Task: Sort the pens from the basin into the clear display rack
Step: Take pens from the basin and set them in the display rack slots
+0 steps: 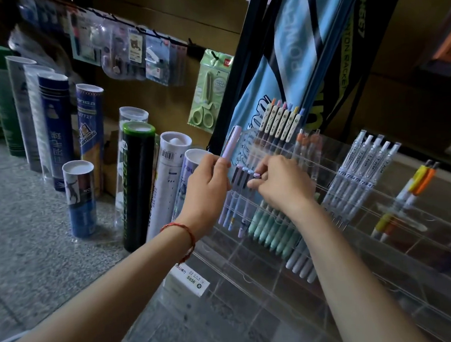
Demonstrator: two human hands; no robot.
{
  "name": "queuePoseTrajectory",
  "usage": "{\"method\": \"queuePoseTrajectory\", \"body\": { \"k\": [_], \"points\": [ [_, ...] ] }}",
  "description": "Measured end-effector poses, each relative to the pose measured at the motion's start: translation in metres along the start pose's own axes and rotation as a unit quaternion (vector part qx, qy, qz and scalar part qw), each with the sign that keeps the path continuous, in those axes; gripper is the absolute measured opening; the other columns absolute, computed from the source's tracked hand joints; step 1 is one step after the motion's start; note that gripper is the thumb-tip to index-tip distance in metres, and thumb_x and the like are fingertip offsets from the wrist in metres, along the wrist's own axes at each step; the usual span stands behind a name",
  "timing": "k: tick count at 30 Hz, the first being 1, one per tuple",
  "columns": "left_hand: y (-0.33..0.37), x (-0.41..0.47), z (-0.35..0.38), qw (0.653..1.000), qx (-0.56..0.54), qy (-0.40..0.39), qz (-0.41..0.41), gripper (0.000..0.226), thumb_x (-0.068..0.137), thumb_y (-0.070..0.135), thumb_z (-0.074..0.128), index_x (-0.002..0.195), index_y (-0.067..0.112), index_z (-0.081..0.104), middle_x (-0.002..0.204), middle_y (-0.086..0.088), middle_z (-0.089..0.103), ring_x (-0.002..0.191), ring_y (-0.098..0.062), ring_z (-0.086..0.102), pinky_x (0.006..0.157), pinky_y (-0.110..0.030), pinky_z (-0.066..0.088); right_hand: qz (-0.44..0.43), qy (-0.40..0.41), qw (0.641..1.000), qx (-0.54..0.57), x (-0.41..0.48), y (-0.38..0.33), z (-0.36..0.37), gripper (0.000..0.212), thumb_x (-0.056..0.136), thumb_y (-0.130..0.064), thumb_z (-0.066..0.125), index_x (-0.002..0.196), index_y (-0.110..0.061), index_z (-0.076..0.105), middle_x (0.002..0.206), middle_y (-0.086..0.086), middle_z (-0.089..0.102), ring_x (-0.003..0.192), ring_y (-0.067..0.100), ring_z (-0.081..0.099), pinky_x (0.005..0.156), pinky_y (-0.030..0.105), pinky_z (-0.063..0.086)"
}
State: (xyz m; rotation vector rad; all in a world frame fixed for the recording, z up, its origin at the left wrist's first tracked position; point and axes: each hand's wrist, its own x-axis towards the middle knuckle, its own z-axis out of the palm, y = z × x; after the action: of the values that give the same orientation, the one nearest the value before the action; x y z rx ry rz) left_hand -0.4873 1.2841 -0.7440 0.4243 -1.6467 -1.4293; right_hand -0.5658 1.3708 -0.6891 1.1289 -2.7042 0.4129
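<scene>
The clear display rack slopes up to the right and holds rows of pens. My left hand grips a lilac pen upright at the rack's left edge. My right hand pinches the top of another lilac pen standing in a slot beside a few lilac pens. Mint green pens fill the row below. White pens and an orange and a yellow pen sit further right. The basin is not in view.
Several shuttlecock tubes stand on the speckled counter to the left of the rack. A blue racket bag leans behind the rack. Packaged green scissors and small goods hang on the back wall.
</scene>
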Motion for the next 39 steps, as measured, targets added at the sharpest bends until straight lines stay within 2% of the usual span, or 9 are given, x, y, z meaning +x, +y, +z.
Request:
{"method": "queuePoseTrajectory", "body": {
  "k": [5, 16, 19, 22, 25, 29, 32, 36, 39],
  "points": [
    [-0.001, -0.001, 0.006, 0.999, -0.036, -0.001, -0.039, 0.026, 0.099, 0.020, 0.035, 0.078, 0.018, 0.049, 0.062, 0.001, 0.051, 0.059, -0.014, 0.044, 0.055, -0.024, 0.036, 0.007, 0.010, 1.000, 0.028, 0.003, 0.002, -0.001, 0.009, 0.090, -0.025, 0.062, 0.083, -0.020, 0.058, 0.090, 0.000, 0.068, 0.077, 0.015, 0.057, 0.050, 0.017, 0.033],
    [-0.002, -0.005, 0.007, 0.998, -0.039, -0.028, -0.047, 0.023, 0.098, 0.020, 0.038, 0.080, 0.018, 0.052, 0.062, 0.000, 0.053, 0.050, -0.010, 0.039, 0.049, -0.023, 0.030, -0.005, -0.038, 0.999, -0.034, 0.009, -0.003, -0.003, 0.021, 0.083, -0.025, 0.069, 0.094, -0.010, 0.061, 0.099, 0.005, 0.067, 0.091, 0.021, 0.062, 0.082, 0.036, 0.051],
    [0.000, -0.004, 0.005, 0.997, -0.037, -0.058, -0.031, 0.023, 0.097, 0.019, 0.039, 0.086, 0.010, 0.057, 0.061, 0.001, 0.053, 0.047, -0.007, 0.037, 0.049, -0.021, 0.029, -0.047, 0.011, 0.993, 0.108, 0.005, 0.000, -0.020, 0.028, 0.088, -0.018, 0.062, 0.115, -0.012, 0.057, 0.105, 0.001, 0.064, 0.095, 0.016, 0.061, 0.089, 0.037, 0.051],
    [0.007, -0.004, 0.007, 0.994, -0.052, -0.091, -0.014, 0.022, 0.098, 0.015, 0.039, 0.089, 0.004, 0.055, 0.061, -0.001, 0.051, 0.044, 0.000, 0.039, 0.048, -0.016, 0.031, -0.082, 0.008, 0.948, 0.307, -0.002, -0.002, -0.038, 0.029, 0.092, -0.013, 0.055, 0.122, -0.013, 0.055, 0.098, 0.001, 0.065, 0.084, 0.010, 0.063, 0.082, 0.031, 0.053],
    [0.013, -0.005, 0.013, 0.988, -0.103, -0.114, -0.027, 0.026, 0.099, 0.012, 0.037, 0.079, 0.012, 0.054, 0.060, -0.003, 0.049, 0.041, 0.000, 0.039, 0.044, -0.010, 0.031, -0.075, 0.037, 0.927, 0.367, -0.006, -0.002, -0.038, 0.017, 0.093, -0.010, 0.054, 0.107, -0.018, 0.058, 0.087, 0.002, 0.068, 0.071, 0.010, 0.065, 0.068, 0.024, 0.054],
    [0.016, -0.002, 0.012, 0.971, -0.161, -0.156, -0.078, 0.034, 0.099, 0.013, 0.034, 0.074, 0.011, 0.056, 0.050, 0.003, 0.043, 0.043, -0.006, 0.032, 0.041, -0.013, 0.028, -0.035, -0.010, 0.856, 0.516, -0.008, 0.002, -0.038, 0.009, 0.090, -0.010, 0.058, 0.094, -0.017, 0.056, 0.085, 0.008, 0.070, 0.068, 0.013, 0.066, 0.061, 0.021, 0.052],
    [0.023, -0.001, 0.010, 0.971, -0.156, -0.171, -0.063, 0.033, 0.097, 0.008, 0.035, 0.074, 0.009, 0.058, 0.057, -0.004, 0.046, 0.047, -0.010, 0.036, 0.044, -0.014, 0.030, -0.046, 0.032, 0.846, 0.529, -0.009, 0.003, -0.040, 0.014, 0.088, -0.007, 0.059, 0.096, -0.019, 0.058, 0.082, 0.004, 0.069, 0.067, 0.009, 0.066, 0.063, 0.020, 0.053],
    [0.020, 0.007, 0.008, 0.998, -0.040, -0.044, 0.004, 0.024, 0.095, 0.008, 0.040, 0.096, 0.015, 0.062, 0.092, 0.000, 0.062, 0.083, -0.009, 0.056, 0.074, -0.016, 0.044, -0.074, 0.199, 0.837, 0.504, -0.011, 0.008, -0.051, 0.019, 0.092, -0.008, 0.055, 0.092, -0.026, 0.058, 0.088, 0.001, 0.066, 0.075, 0.005, 0.067, 0.068, 0.019, 0.054],
    [0.018, 0.005, 0.007, 0.994, -0.013, -0.110, 0.004, 0.024, 0.097, 0.014, 0.040, 0.108, 0.013, 0.062, 0.095, -0.002, 0.061, 0.084, -0.010, 0.054, 0.070, -0.016, 0.041, -0.103, 0.197, 0.857, 0.464, -0.014, 0.009, -0.048, 0.023, 0.094, -0.004, 0.049, 0.096, -0.026, 0.055, 0.098, 0.008, 0.067, 0.089, 0.013, 0.068, 0.078, 0.028, 0.056]
  ]
}}
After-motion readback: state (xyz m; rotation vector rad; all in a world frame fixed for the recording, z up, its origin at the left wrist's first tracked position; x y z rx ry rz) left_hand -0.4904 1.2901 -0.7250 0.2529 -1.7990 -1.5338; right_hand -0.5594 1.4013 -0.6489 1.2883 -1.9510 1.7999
